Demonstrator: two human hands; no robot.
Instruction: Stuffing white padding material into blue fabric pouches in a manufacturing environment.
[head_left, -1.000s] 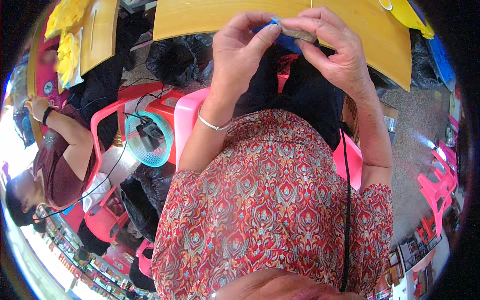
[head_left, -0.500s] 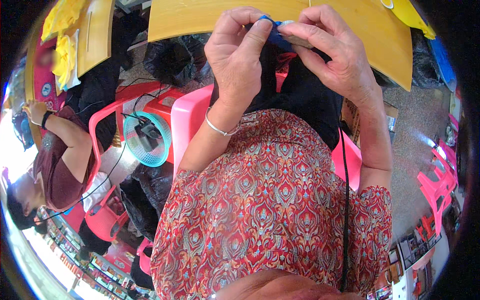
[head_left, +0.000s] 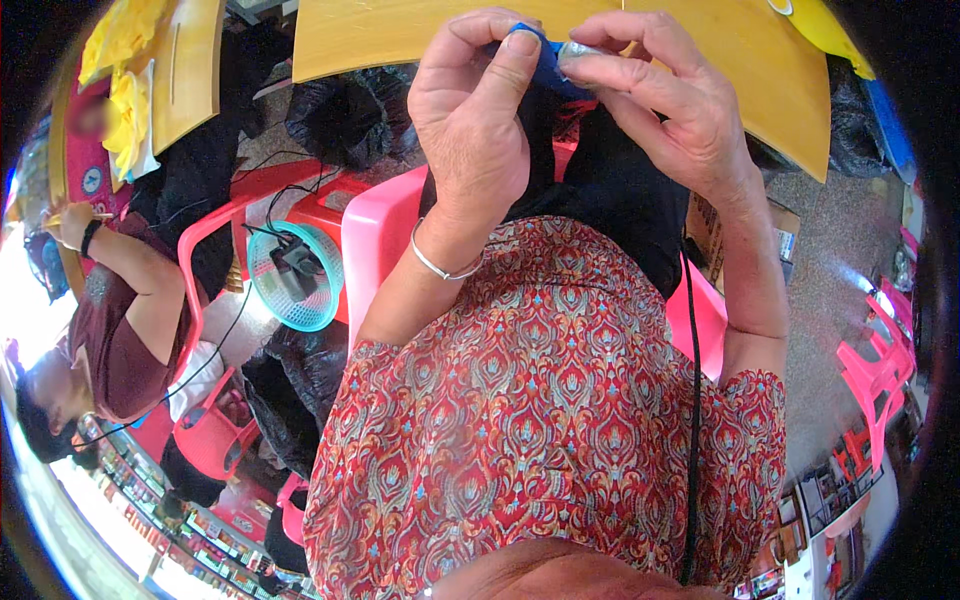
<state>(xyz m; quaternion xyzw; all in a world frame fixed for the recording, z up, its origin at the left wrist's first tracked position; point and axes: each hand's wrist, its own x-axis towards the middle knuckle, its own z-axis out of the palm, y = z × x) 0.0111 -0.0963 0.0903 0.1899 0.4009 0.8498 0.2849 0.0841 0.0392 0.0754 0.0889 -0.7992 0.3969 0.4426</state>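
Observation:
A small piece of blue cloth (head_left: 547, 68) is held up between my two hands, in front of the table's near edge. My left hand (head_left: 470, 130) pinches its left end between thumb and bent forefinger. At the other end, the thumb and fingertips of my right hand (head_left: 685, 115) close on the cloth's edge. A small silvery-grey thing (head_left: 577, 50) shows at the right fingertips; whether it is worn or held I cannot make out. Much of the cloth is hidden behind the fingers.
A yellow wooden table (head_left: 400, 38) lies ahead, with yellow fabric (head_left: 825, 35) at its right. My pink chair (head_left: 378, 225) surrounds me. At left are a turquoise basket (head_left: 325, 295) holding a black device, trailing cords, black bags (head_left: 340, 115) and a seated person (head_left: 130, 320).
My right hand has shifted slightly, its upper fingers bending more over the silvery-grey thing. The left hand keeps its pinch on the blue cloth, almost still.

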